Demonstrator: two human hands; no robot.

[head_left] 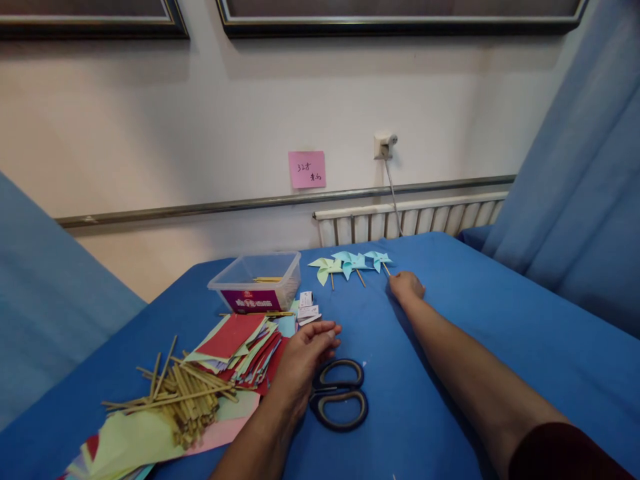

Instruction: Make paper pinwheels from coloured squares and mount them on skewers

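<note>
Scissors [339,393] beside left hand [303,360], pinwheel [379,259] at right hand [407,285]

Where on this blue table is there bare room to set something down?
Bare cloth lies right of the right hand and forearm, out to the blue curtain, and between the scissors and pinwheels. The left is crowded: plastic box, paper squares, sticks, left hand.
</note>
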